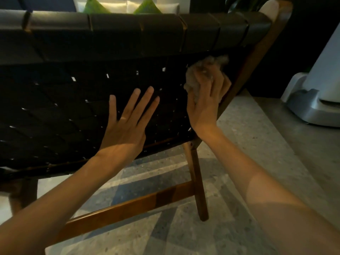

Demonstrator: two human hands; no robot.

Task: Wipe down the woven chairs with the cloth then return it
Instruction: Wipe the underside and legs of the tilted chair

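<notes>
Green cushions (95, 6) beyond the chair (55, 107); grey appliance base (312, 109) on the floor at right. Cloth (200, 74) bunched in right hand (206, 105), pressed to the woven back near the wooden side rail (257, 52). Left hand (127, 124) flat, fingers spread, probably touching the weave.
</notes>
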